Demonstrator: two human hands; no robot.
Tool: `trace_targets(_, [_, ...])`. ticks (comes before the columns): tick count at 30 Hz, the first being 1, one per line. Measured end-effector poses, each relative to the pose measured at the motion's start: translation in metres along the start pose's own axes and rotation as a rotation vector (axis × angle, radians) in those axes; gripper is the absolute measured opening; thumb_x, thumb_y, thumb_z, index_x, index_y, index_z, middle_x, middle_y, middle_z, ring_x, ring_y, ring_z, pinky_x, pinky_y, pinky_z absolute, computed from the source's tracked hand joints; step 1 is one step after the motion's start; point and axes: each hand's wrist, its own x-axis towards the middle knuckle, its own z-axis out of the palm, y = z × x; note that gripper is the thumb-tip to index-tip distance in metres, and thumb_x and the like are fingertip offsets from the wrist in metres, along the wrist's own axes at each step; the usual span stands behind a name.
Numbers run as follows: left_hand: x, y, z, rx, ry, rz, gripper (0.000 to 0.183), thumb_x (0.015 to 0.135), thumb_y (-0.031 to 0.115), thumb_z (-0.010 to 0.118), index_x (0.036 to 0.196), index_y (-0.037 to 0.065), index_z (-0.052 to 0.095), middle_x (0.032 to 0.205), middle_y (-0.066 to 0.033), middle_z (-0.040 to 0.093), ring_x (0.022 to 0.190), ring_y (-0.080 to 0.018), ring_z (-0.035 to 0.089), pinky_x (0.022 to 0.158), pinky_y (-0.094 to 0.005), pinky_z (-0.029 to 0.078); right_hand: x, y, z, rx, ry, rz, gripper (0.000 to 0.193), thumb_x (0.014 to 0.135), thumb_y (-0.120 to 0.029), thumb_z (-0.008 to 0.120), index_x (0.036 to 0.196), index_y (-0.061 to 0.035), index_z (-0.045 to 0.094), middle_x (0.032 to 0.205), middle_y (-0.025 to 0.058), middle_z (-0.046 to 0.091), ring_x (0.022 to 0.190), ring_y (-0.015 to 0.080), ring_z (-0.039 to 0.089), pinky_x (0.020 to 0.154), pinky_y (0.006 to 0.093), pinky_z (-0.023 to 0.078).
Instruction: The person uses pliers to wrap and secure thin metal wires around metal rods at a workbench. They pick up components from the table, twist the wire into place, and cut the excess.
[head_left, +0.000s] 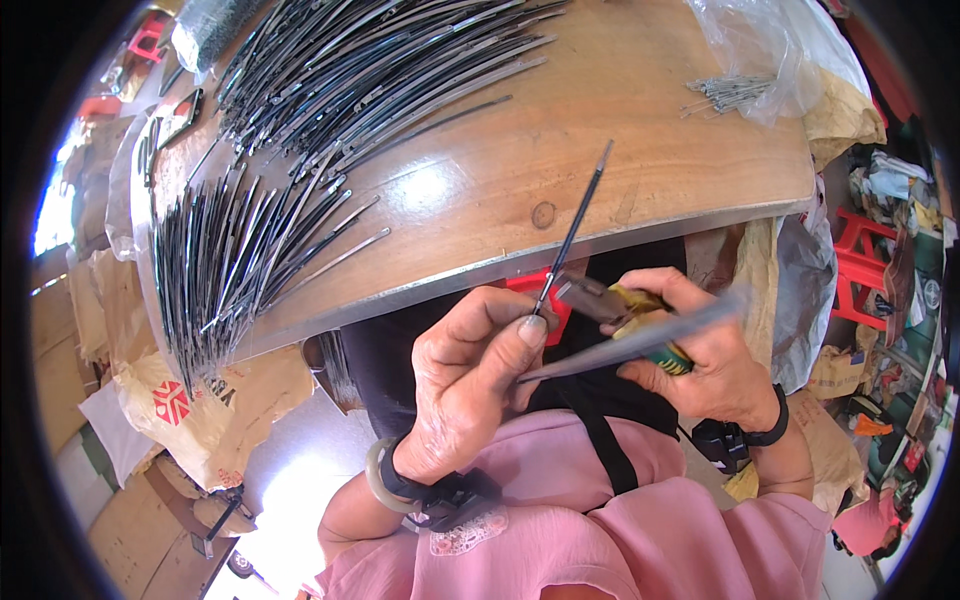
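A wooden table (480,190) fills the upper part of the view, its glossy, warm brown top showing fine grain, a dark knot (543,215) and a metal strip (420,291) along the near edge. A dense pile of slender, slightly curved metal strips (350,70), black and grey with a dull shine, spreads over the far left of the top. A smaller fan of similar black strips (215,250) lies at the near left corner, some ends jutting past the edge. Toward the far right corner, a bundle of thin silvery wires (735,93) lies beside crinkled clear plastic (770,45).

Just beyond the near edge, on the person's side, the left hand (465,365) pinches a thin black rod (574,232) between thumb and fingers; the rod slants up and right, its tip above the tabletop in view. The right hand (722,372) grasps pliers (590,298) with a blocky metal head and green-and-yellow handles, the head beside the rod; whether they touch is unclear. A blurred grey strip (620,349) crosses before the right hand; which hand holds it I cannot tell.

Creased brown paper sacks (200,410) lie below the table's left end; a red plastic stool (858,265) stands beyond its right end.
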Motion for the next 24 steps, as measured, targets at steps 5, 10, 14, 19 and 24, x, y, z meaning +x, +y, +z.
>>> trace_targets(5, [0.001, -0.005, 0.002, 0.099, 0.046, 0.014, 0.009, 0.096, 0.006, 0.057, 0.096, -0.002, 0.061, 0.069, -0.0049, 0.056, 0.05, -0.0069, 0.044, 0.046, -0.0208, 0.033, 0.0, -0.002, 0.002, -0.19, -0.15, -0.062, 0.036, 0.069, -0.011, 0.077, 0.1, 0.0025, 0.065, 0.102, 0.0156, 0.057, 0.084, 0.0309, 0.062, 0.075, 0.0373, 0.054])
trace_targets(10, [-0.007, -0.015, -0.01, 0.151, 0.137, 0.103, 0.007, 0.095, 0.005, 0.053, 0.098, 0.0, 0.056, 0.064, -0.0052, 0.054, 0.045, -0.0094, 0.043, 0.04, -0.0217, 0.03, 0.006, -0.001, 0.016, -0.209, -0.185, -0.12, 0.037, 0.07, -0.014, 0.079, 0.094, 0.0067, 0.061, 0.099, 0.0181, 0.057, 0.081, 0.0316, 0.062, 0.065, 0.0361, 0.055])
trace_targets(14, [0.001, 0.008, -0.026, -0.039, 0.249, 0.043, 0.011, 0.094, 0.011, 0.058, 0.089, 0.003, 0.052, 0.06, -0.0031, 0.047, 0.041, -0.0099, 0.038, 0.038, -0.0231, 0.027, 0.036, 0.0, 0.019, -0.151, -0.153, -0.252, 0.04, 0.074, -0.02, 0.078, 0.099, 0.007, 0.062, 0.105, 0.0192, 0.058, 0.085, 0.0313, 0.064, 0.071, 0.0367, 0.055])
trace_targets(19, [-0.03, 0.036, -0.106, 0.359, 0.538, 0.319, 0.015, 0.097, 0.014, 0.058, 0.098, -0.001, 0.058, 0.058, -0.0015, 0.05, 0.041, -0.0054, 0.037, 0.039, -0.02, 0.027, 0.046, 0.013, -0.052, -0.511, 0.113, -0.22, 0.028, 0.077, -0.014, 0.073, 0.101, -0.0003, 0.068, 0.092, 0.0154, 0.063, 0.077, 0.0305, 0.065, 0.066, 0.0367, 0.054])
trace_targets(24, [-0.011, 0.056, -0.147, 1.215, 0.677, 0.649, 0.018, 0.09, 0.001, 0.061, 0.107, -0.002, 0.059, 0.087, -0.0096, 0.06, 0.072, -0.0181, 0.055, 0.067, -0.027, 0.044, 0.088, 0.059, -0.102, -0.869, 0.177, -0.357, 0.018, 0.07, -0.001, 0.065, 0.088, 0.0014, 0.061, 0.102, 0.016, 0.058, 0.091, 0.0334, 0.06, 0.074, 0.0387, 0.053])
